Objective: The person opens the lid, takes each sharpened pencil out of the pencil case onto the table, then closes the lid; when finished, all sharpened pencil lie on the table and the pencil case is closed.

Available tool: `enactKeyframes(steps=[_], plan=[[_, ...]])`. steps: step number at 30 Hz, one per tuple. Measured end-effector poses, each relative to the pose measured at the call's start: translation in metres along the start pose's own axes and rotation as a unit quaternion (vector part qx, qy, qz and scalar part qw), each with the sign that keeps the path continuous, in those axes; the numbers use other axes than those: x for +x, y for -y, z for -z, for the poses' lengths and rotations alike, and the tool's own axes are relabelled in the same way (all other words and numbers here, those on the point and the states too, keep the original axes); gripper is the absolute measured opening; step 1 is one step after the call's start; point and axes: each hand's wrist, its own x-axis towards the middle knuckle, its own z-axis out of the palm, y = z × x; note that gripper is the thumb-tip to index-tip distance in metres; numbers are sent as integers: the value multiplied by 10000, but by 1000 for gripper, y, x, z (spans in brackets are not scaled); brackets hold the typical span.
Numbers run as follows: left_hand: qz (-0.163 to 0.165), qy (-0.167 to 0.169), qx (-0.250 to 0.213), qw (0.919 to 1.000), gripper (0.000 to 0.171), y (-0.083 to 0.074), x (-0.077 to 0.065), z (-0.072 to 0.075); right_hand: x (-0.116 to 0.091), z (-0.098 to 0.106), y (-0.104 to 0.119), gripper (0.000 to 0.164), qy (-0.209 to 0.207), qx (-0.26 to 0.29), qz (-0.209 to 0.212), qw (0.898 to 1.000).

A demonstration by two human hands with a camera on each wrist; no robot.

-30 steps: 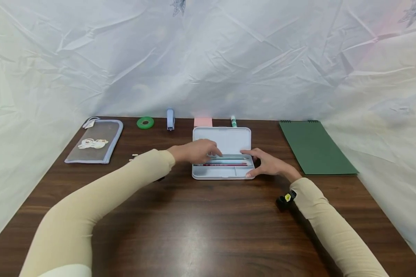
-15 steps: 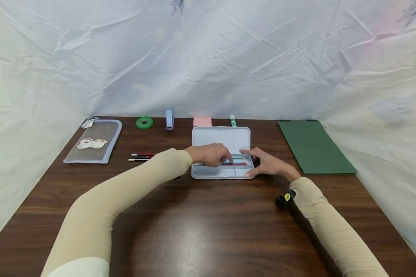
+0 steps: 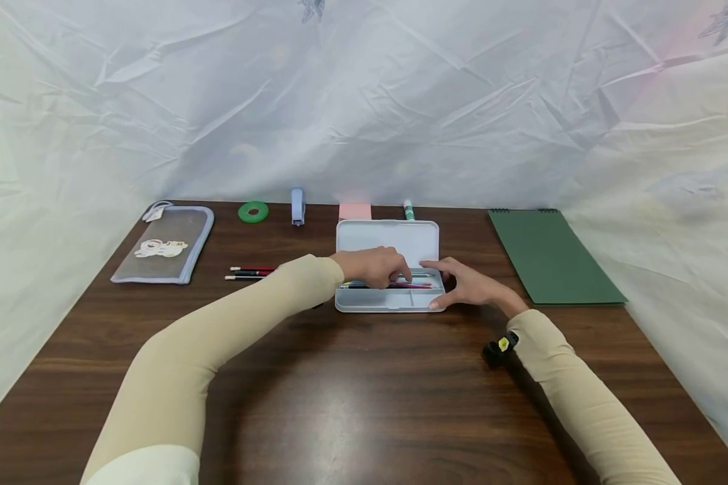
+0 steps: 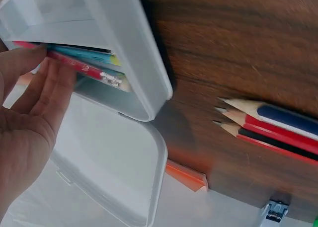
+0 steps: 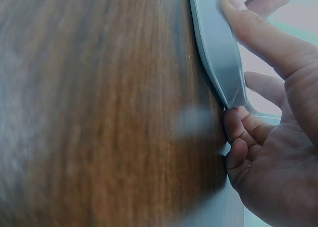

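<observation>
A pale, hinged pencil case [image 3: 373,300] lies with its lid [image 3: 388,237] raised at the back. My left hand [image 3: 373,266] reaches into it, pinching a red pencil [image 4: 82,66] between thumb and fingers in the left wrist view. Beside that pencil lies a blue one [image 4: 87,53] with a yellow end. My right hand [image 3: 470,286] grips the case's right end, thumb on the front edge and fingers toward the back; in the right wrist view the thumb presses the case wall [image 5: 221,53].
Left of the case lie several pencils [image 4: 280,125], partly behind my left sleeve. Along the back are green tape [image 3: 253,212], a blue stapler [image 3: 298,207], pink paper [image 3: 354,211] and a green-and-white tube [image 3: 409,210]. A mesh pouch [image 3: 164,266] and green notepad [image 3: 552,259] flank them.
My left hand has moved right across the inside of the case and closed on the red pencil. More of the pencils on the table show. My right hand stays on the case.
</observation>
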Motion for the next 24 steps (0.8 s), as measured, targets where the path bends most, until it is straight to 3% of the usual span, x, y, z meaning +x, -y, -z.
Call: enactKeyframes(steps=[9, 15, 19, 24], plan=[[-88, -111, -17, 9999, 50, 2, 1, -2, 0, -1, 0, 89, 11, 32, -3, 10000], [-172, -229, -1, 9996, 51, 2, -5, 0, 1, -1, 1, 89, 33, -26, -18, 10000], [-222, -329, 74, 9992, 54, 3, -15, 3, 0, -1, 0, 88, 6, -53, 1, 10000], [-258, -471, 91, 9985, 57, 8, -36, 7, -1, -1, 1, 88, -12, -85, 55, 9999]])
